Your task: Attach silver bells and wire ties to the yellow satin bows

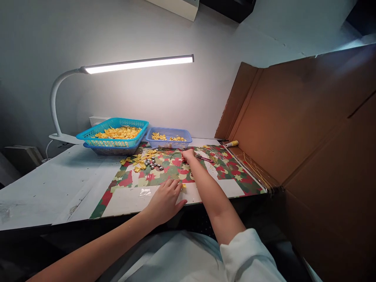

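My left hand (167, 199) lies near the table's front edge, fingers spread on the white strip of the mat. A small yellow piece (184, 186) shows beside its fingertips. Farther back, my right hand (188, 155) is closed at the right end of some thin wires (167, 151); what its fingers hold is too small to make out. Just right of it lies a tool with dark pink handles (205, 158). Yellow ribbon bows (139, 160) and several silver bells (153, 163) sit on the patterned mat (164, 175), left of my right hand.
A turquoise basket (113, 122) of yellow bows rests on a blue one at the back left. Beside it is a smaller blue basket (169, 143). A lamp (139, 63) overhangs them. Cardboard (293, 117) walls the right side, near a yellow spool (232, 143) and loose golden wire (257, 170).
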Demonstrator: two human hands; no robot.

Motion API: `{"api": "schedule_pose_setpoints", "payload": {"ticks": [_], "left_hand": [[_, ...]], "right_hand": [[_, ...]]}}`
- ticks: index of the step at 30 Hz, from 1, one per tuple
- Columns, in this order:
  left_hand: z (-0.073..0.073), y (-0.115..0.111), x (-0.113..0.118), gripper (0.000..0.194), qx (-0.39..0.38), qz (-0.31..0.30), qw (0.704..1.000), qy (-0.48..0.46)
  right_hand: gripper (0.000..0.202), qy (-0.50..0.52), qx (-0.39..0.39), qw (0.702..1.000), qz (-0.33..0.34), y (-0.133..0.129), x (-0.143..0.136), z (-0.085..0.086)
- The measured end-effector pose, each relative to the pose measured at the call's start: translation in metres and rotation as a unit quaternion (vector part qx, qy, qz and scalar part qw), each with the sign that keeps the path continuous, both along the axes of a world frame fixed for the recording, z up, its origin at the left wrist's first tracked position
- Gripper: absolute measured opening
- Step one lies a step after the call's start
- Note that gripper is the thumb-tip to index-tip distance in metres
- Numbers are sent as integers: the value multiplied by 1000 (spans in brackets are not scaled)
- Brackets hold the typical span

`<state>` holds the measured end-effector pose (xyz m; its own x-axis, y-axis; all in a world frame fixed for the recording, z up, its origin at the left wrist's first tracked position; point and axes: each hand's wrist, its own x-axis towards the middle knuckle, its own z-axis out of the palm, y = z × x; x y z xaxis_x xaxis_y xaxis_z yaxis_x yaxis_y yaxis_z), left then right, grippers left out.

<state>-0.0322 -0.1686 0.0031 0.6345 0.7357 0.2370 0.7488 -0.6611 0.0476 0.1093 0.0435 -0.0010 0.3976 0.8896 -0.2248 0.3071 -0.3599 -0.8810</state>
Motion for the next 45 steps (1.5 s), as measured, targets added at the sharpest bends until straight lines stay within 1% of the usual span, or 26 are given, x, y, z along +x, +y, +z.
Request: {"api": "schedule_pose_setpoints", "payload": {"ticks": [2,5,8,12,21,25,27,29,31,33,36,38,40,42,45], "left_hand": [[-3,3,6,43,11,4,1000,-20],[-6,5,15,32,20,-6,999,-38],[-11,2,20,23,28,-22,998,-52],[-17,-3,22,18,38,-25,996,-71],[-15,-3,18,19,23,-34,996,-74],[-10,2,9,32,24,-31,995,-90],[-3,11,2,34,25,-26,995,-94],[6,28,-8,33,25,-15,995,-93],[14,50,-17,29,26,1,996,-81],[20,74,-23,26,22,14,998,-59],[19,106,-25,22,1,-16,1000,-17],[15,121,-24,27,-11,-37,999,4],[11,129,-24,30,-11,-42,999,14],[9,133,-26,30,-3,-35,999,16],[10,133,-30,28,22,9,1000,12]], "right_hand": [[35,-3,-19,1000,9,2,-1,-1],[35,-8,-38,999,17,2,0,-2],[33,-21,-45,999,17,2,1,-3],[33,-35,-44,998,9,5,0,-5],[33,-49,-43,998,9,5,-1,-4],[33,-54,-36,998,13,2,-1,-4],[33,-55,-33,998,16,0,-2,-4],[33,-56,-31,998,20,-3,-2,-3],[32,-57,-31,998,24,-5,-2,-1],[32,-58,-32,997,30,-7,-2,0],[32,-61,-26,997,39,-9,-1,0],[33,-64,-13,997,46,-9,-1,-2],[32,-69,7,996,56,-9,1,-6],[32,-81,31,994,68,-11,2,-10],[31,-121,73,986,87,-17,4,-16]]}}
